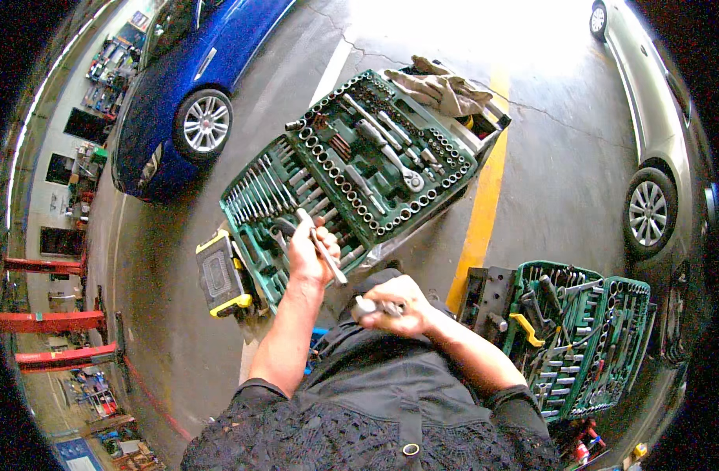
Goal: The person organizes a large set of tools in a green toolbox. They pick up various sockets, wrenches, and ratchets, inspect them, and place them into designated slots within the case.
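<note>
My left hand (312, 250) is closed around a slim silver metal bar (327, 256), tilted with one end toward me. It hovers over the near half of an open green tool case (365, 250). Combination wrenches (259, 191) stand in a row in that half, left of the hand. In the far half lie a ratchet (392, 157) and rows of sockets (345, 185). Close to my body, my right hand (402, 306) is curled round a shiny metal tool (366, 306) with a rounded end; fingers and blur hide its kind.
A yellow-and-black box (222, 271) stands left of the case. Work gloves (442, 88) lie at its far edge. Another open green tool case (583, 337) is at my right. A blue car (179, 102) is parked far left, a pale car (657, 141) at right.
</note>
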Action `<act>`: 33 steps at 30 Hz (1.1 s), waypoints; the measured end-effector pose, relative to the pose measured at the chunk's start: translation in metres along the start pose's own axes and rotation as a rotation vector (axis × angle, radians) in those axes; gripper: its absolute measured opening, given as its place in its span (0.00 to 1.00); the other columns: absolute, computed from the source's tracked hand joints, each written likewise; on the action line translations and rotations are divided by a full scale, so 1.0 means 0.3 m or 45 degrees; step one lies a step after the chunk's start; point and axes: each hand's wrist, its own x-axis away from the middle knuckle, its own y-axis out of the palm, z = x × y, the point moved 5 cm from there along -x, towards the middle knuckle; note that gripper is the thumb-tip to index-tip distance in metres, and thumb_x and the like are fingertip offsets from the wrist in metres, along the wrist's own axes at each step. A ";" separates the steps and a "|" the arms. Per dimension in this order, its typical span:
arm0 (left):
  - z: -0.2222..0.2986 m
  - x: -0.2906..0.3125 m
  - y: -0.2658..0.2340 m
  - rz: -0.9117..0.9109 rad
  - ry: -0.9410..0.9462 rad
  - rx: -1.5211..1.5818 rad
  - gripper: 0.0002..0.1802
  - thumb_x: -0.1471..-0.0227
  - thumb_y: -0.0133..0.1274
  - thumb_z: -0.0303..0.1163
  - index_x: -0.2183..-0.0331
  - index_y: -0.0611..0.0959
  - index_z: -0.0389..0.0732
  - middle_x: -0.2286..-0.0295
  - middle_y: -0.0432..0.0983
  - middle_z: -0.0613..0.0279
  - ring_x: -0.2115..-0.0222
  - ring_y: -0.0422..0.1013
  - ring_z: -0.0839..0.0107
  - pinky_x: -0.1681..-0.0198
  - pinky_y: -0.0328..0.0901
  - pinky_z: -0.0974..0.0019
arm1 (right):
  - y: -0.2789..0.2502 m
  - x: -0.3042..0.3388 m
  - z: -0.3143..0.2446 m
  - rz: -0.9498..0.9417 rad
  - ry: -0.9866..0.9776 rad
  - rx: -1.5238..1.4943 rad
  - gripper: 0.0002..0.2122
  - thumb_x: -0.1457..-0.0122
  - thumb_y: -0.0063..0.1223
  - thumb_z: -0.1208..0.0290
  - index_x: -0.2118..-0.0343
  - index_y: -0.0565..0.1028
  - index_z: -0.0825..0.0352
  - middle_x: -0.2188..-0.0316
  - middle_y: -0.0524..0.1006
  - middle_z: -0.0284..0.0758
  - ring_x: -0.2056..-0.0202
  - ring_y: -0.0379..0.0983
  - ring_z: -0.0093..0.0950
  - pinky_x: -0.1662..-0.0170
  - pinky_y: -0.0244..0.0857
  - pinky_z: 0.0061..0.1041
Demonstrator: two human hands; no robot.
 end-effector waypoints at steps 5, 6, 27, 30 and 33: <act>0.088 -0.054 0.070 -0.081 0.217 -0.280 0.11 0.42 0.45 0.40 0.68 0.74 0.43 0.85 0.64 0.70 0.87 0.60 0.77 0.85 0.56 0.72 | -0.122 -0.031 -0.048 0.293 0.017 0.146 0.11 0.55 0.67 0.66 0.69 0.78 0.63 0.77 0.78 0.33 0.76 0.75 0.26 0.69 0.68 0.25; 0.051 -0.042 0.111 -0.110 0.209 -0.357 0.11 0.42 0.45 0.40 0.68 0.74 0.43 0.86 0.65 0.69 0.87 0.62 0.76 0.85 0.57 0.72 | -0.168 -0.053 -0.014 0.387 0.266 -0.064 0.12 0.55 0.68 0.69 0.68 0.78 0.65 0.75 0.78 0.30 0.74 0.74 0.20 0.67 0.69 0.23; 0.042 -0.399 0.232 -0.212 0.021 -0.126 0.17 0.41 0.46 0.46 0.71 0.74 0.42 0.82 0.71 0.62 0.85 0.66 0.74 0.85 0.60 0.73 | -0.262 -0.369 0.254 0.191 1.104 -0.443 0.16 0.61 0.63 0.64 0.69 0.73 0.65 0.75 0.72 0.26 0.74 0.66 0.18 0.68 0.63 0.21; 0.139 -0.533 0.190 -0.183 0.019 0.104 0.17 0.41 0.46 0.47 0.71 0.74 0.42 0.82 0.70 0.63 0.84 0.66 0.74 0.87 0.58 0.73 | -0.298 -0.381 0.186 0.074 1.077 -0.379 0.15 0.62 0.60 0.67 0.70 0.72 0.66 0.75 0.72 0.27 0.72 0.67 0.19 0.67 0.63 0.22; 0.449 -0.692 0.117 -0.103 0.271 0.099 0.15 0.41 0.46 0.45 0.69 0.74 0.43 0.77 0.75 0.60 0.83 0.68 0.75 0.87 0.56 0.75 | -0.305 -0.253 0.116 -0.078 1.142 -0.134 0.22 0.63 0.61 0.66 0.61 0.75 0.68 0.72 0.74 0.30 0.68 0.69 0.21 0.62 0.64 0.24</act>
